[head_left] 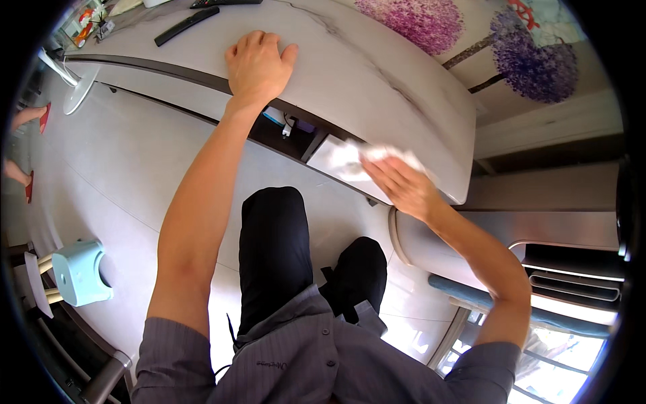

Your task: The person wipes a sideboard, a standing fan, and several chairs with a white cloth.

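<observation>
My left hand [259, 67] rests on the marbled top of a low cabinet [356, 74], near its front edge. Its fingers lie on the surface with the thumb apart, holding nothing. In my right hand [407, 188] is a white cloth [348, 160], pressed against the white drawer front [330, 156] at the cabinet's right end. The cloth is blurred, and part of it is hidden by my fingers. Between my hands an open compartment [276, 138] shows a cable and small items inside.
A black remote control [187, 25] lies on the cabinet top at the far left. A silver-grey appliance [572, 229] stands to the right. On the floor at left is a light-blue stool [82, 273]. Another person's feet in red slippers [45, 118] appear at the left edge.
</observation>
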`<action>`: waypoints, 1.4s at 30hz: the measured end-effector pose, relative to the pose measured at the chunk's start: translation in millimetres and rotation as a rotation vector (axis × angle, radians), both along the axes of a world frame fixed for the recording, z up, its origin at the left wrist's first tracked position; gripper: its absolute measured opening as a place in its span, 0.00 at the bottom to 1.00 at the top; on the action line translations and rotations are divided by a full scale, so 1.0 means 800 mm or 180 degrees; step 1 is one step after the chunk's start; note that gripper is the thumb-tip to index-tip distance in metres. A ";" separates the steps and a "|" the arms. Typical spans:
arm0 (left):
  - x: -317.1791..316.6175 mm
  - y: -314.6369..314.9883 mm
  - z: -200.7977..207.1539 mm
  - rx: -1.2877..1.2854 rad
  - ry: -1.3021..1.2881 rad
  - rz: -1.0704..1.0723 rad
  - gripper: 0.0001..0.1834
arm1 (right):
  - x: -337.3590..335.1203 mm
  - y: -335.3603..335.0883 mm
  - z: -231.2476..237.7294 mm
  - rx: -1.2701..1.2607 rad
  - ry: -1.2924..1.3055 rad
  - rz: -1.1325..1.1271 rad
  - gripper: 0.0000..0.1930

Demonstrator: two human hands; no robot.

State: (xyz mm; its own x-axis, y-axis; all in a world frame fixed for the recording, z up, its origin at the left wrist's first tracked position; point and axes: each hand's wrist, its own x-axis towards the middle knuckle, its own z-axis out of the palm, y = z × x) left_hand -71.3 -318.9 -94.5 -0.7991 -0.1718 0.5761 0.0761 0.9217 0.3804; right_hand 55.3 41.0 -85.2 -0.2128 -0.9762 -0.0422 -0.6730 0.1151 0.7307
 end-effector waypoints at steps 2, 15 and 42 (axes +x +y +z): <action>0.001 0.004 0.000 -0.0173 0.0016 0.0089 0.22 | 0.031 0.062 -0.012 -0.0129 -0.0401 -0.0121 0.24; 0.005 -0.004 0.008 -0.0225 -0.0280 0.0118 0.23 | -0.046 -0.173 -0.168 0.1311 0.0752 -0.0474 0.32; -0.017 -0.033 0.001 -0.0374 -0.0475 -0.0085 0.26 | 0.109 0.104 -0.195 -0.3031 -0.0050 -0.1435 0.20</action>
State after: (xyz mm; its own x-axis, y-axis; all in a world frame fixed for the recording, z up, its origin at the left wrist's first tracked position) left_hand -85.1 -345.3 -93.5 -0.8806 -0.0880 0.4656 0.0519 0.9588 0.2793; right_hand 142.3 124.2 -241.4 -0.5705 -0.4382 0.6946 -0.4337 0.8790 0.1983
